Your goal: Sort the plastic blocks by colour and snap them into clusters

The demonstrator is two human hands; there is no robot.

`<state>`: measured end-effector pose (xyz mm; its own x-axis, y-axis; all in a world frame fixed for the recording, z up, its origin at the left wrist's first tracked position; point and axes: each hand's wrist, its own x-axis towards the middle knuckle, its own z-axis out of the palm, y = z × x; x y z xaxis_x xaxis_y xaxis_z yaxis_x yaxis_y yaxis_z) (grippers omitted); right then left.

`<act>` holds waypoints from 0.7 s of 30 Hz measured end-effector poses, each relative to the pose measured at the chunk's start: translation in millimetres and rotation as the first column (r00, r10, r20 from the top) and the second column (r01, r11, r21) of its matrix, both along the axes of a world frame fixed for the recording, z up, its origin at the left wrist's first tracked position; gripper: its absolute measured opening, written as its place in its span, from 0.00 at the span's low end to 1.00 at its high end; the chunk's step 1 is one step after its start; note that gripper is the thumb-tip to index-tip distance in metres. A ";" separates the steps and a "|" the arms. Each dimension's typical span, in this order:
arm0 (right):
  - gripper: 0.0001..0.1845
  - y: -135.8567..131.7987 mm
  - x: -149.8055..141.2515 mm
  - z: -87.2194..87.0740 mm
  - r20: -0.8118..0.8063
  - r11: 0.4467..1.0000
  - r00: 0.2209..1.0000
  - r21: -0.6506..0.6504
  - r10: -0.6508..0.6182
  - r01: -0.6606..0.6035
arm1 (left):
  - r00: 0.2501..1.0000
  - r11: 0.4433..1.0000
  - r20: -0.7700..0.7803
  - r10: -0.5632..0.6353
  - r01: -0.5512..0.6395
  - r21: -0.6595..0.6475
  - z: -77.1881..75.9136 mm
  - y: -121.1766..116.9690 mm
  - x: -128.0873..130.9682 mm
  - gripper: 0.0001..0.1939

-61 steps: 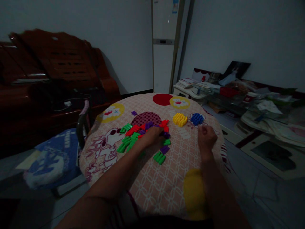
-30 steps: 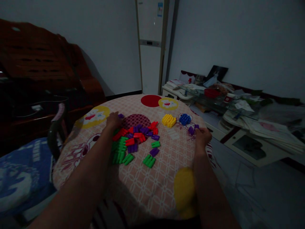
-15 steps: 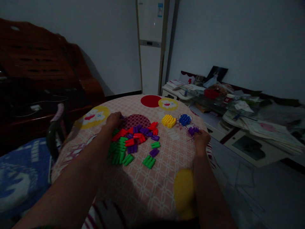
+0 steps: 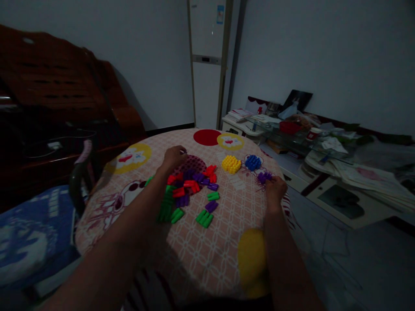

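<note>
My left hand (image 4: 172, 158) is closed in a pinch over the far side of the round table, with a small purple building block (image 4: 183, 151) just showing at its fingertips. At the right edge of the table my right hand (image 4: 276, 189) grips purple building blocks (image 4: 263, 177). Beyond it are a cluster of blue blocks (image 4: 253, 163) and a cluster of yellow blocks (image 4: 231, 164). Below my left hand lies a loose pile of red blocks (image 4: 192, 186), purple and green ones. My left forearm hides part of the pile. Nearer me sits a green block (image 4: 204, 218).
A patterned tablecloth (image 4: 207, 255) covers the table. On the left stand a chair with a blue cushion (image 4: 35, 233) and a wooden sofa (image 4: 58, 86). Papers (image 4: 366, 172) and bags crowd the low cabinet on the right. A tall white air conditioner (image 4: 207, 90) is behind.
My left hand went from the pile to the far-left purple block, then moved right with it. My right hand's purple blocks came into sight and stay near the blue cluster. The view turned right.
</note>
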<state>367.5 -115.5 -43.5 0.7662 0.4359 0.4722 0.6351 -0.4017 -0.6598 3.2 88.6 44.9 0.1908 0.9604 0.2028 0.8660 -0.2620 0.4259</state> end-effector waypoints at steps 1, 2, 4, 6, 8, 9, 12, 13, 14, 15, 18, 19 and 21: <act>0.12 0.1 0.1 -0.3 -0.002 1.000 1.000 -0.003 -0.007 0.007 | 0.995 0.996 0.049 -0.082 0.083 -0.015 2.2 -8.3 14.9 0.19; 0.12 0.2 0.1 -0.6 -0.005 1.000 1.000 -0.004 -0.011 0.011 | 0.981 0.985 0.106 -0.160 0.165 -0.045 2.8 -16.8 30.2 0.19; 0.11 0.4 -0.1 -0.9 -0.011 1.000 1.000 0.006 -0.006 0.006 | 0.921 0.933 0.246 -0.301 0.338 -0.123 -0.2 -33.6 60.3 0.19; 0.11 0.7 -0.6 -0.6 -0.027 1.000 1.000 0.016 -0.003 0.003 | 0.833 0.854 0.395 -0.388 0.486 -0.184 -6.9 -48.4 87.3 0.17; 0.11 1.2 -1.1 0.3 -0.046 1.000 0.999 0.010 -0.012 0.012 | 0.757 0.777 0.516 -0.402 0.580 -0.246 -14.3 -59.9 109.9 0.15; 0.11 1.4 -1.3 0.8 -0.050 1.000 0.999 0.000 -0.018 0.018 | 0.731 0.746 0.558 -0.394 0.609 -0.272 -17.6 -64.4 119.7 0.14; 0.11 1.9 -1.4 1.3 -0.045 1.000 0.999 -0.018 -0.018 0.018 | 0.705 0.722 0.595 -0.385 0.632 -0.282 -25.4 -74.3 145.0 0.09; 0.12 2.0 -1.2 0.9 -0.041 1.000 0.999 -0.013 -0.009 0.008 | 0.710 0.737 0.580 -0.400 0.625 -0.257 -27.3 -77.1 152.5 0.08; 0.13 2.1 -0.7 0.1 -0.037 1.000 0.999 -0.002 0.003 -0.003 | 0.720 0.757 0.549 -0.423 0.615 -0.223 -29.1 -79.9 159.7 0.07; 0.14 2.3 -0.2 -1.0 -0.031 1.000 0.999 0.012 0.012 -0.012 | 0.732 0.775 0.508 -0.453 0.605 -0.181 -30.7 -83.0 166.4 0.07; 0.18 3.3 2.0 -4.7 -0.015 0.999 1.000 0.045 0.025 -0.024 | 0.778 0.803 0.330 -0.535 0.590 -0.088 -34.1 -94.9 183.6 0.09; 0.19 3.7 2.6 -5.7 -0.016 0.999 0.999 0.047 0.028 -0.027 | 0.799 0.812 0.258 -0.543 0.578 -0.082 -34.5 -99.8 188.4 0.10; 0.20 4.0 3.2 -6.6 -0.018 0.999 0.999 0.039 0.034 -0.034 | 0.822 0.821 0.118 -0.557 0.566 -0.068 -33.8 -110.5 197.8 0.12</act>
